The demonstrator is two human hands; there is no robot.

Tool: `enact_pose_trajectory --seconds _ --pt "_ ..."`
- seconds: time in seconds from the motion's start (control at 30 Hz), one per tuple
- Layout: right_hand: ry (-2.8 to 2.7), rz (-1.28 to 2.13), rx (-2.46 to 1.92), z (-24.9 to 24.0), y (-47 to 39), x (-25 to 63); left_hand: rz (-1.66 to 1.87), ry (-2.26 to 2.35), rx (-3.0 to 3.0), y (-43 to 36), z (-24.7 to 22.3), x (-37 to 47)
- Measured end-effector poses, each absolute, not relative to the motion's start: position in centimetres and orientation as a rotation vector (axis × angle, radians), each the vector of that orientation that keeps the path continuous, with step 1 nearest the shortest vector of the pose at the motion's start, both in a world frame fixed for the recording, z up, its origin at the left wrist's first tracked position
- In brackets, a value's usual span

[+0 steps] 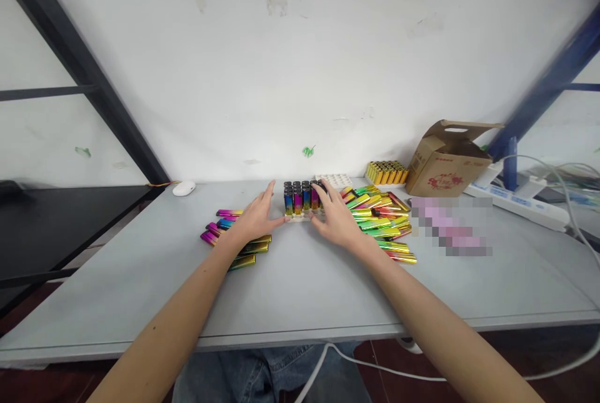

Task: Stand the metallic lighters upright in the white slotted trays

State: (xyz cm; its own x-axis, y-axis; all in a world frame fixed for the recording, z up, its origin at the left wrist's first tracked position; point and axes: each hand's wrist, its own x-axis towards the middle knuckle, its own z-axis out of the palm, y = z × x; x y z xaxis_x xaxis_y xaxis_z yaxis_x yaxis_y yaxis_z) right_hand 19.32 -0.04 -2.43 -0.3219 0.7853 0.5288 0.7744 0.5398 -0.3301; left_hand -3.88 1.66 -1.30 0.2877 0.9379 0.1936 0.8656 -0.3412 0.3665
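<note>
Several upright lighters [298,200], blue, purple and gold with black tops, stand in a white tray [299,218] in the middle of the table. My left hand [257,215] is at the tray's left side, fingers apart, its thumb by the front left corner. On the right side my right hand [338,218] is spread, with its fingertips at the rightmost lighters and its thumb near the tray's front edge. Loose purple, blue and gold lighters [244,260] lie beside and partly behind my left hand. A pile of shiny green, yellow and red lighters [379,223] lies right of my right hand.
Behind the pile are an empty white tray [334,180] and a tray of yellow lighters [387,172]. An open cardboard box [443,162], a white power strip [520,203] and cables are on the right. A white oval object [184,188] lies at the back left.
</note>
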Motion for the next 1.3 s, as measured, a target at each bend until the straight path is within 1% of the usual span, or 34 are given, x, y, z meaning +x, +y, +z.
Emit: enact_pose_trajectory --seconds 0.13,0.23,0.43,0.57,0.7,0.9,1.07,1.3 --pt "-2.137 0.04 -1.251 -2.2 -0.3 19.3 0.393 2.184 2.211 0.6 -1.4 -2.6" --pt "-2.134 0.037 -1.258 -2.3 -0.2 19.2 0.285 2.297 2.127 -0.5 -1.9 -1.4" --pt "-2.126 0.033 -1.245 -2.5 -0.1 19.2 0.284 2.224 2.314 -1.5 -2.8 0.2" --pt "-2.129 0.032 -1.234 -2.5 -0.1 19.2 0.424 2.077 2.335 -1.0 -2.8 0.1" --pt "-2.136 0.028 -1.236 -2.5 -0.1 19.3 0.563 1.836 2.368 -0.1 -1.9 -1.6" --pt "-2.133 0.052 -1.256 -2.2 -0.3 19.2 0.395 1.658 2.486 0.9 -0.3 -5.7" --pt "-2.141 0.052 -1.276 -2.1 -0.4 19.2 0.205 1.613 2.501 1.3 0.0 -7.2" --pt "-2.149 0.062 -1.275 -2.1 -0.4 19.2 0.246 1.708 2.45 1.5 0.8 -7.9"
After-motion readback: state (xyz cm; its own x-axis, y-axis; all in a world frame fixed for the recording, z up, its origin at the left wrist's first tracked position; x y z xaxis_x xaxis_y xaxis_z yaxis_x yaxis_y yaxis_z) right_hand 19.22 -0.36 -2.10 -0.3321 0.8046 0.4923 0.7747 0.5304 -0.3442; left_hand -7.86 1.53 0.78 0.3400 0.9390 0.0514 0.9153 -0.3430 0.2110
